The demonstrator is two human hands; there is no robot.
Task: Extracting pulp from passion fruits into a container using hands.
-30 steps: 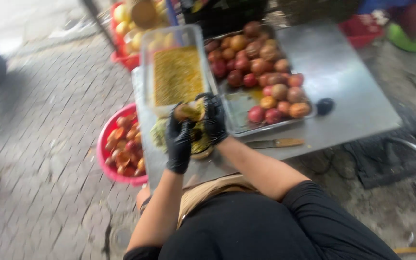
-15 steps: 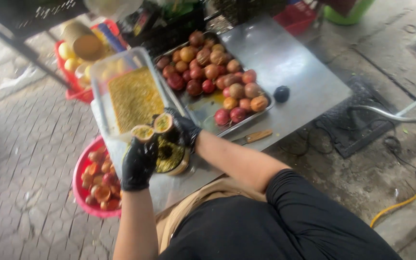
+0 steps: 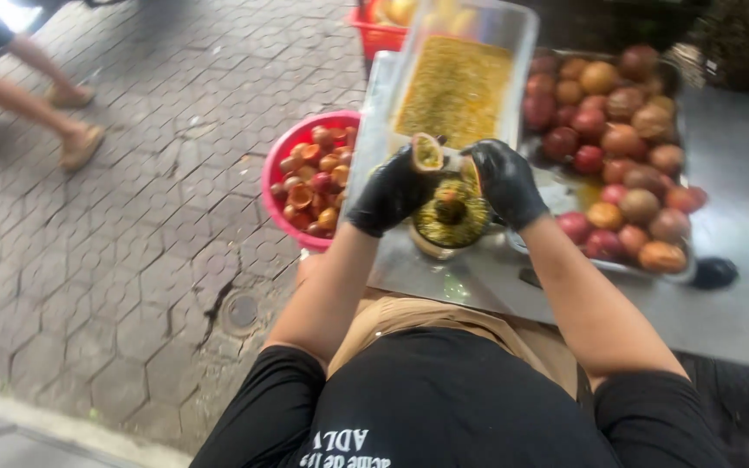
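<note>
Head view: left hand [image 3: 389,192], gloved black, grip closed on halved passion fruit [image 3: 427,152] above pulp-filled bowl [image 3: 451,224] on steel table [image 3: 739,303]; right hand [image 3: 506,180] beside it, grip unclear; red basin [image 3: 277,169] left.

Table: we see a bare steel table [image 3: 739,173], dull grey, streaked with wet.
Tray: a metal tray [image 3: 556,186] of whole passion fruit [image 3: 626,139] sits on it.
Tub: a clear plastic tub [image 3: 457,82] of yellow pulp stands just beside the tray.
Bowl: a small round bowl [image 3: 451,221] of pulp sits near the table's front edge.
Dark object: a small black thing [image 3: 714,272] lies just beside the tray's corner.
Floor: grey hexagonal paving [image 3: 132,260] carries a red basin [image 3: 281,165] of emptied shells.
</note>
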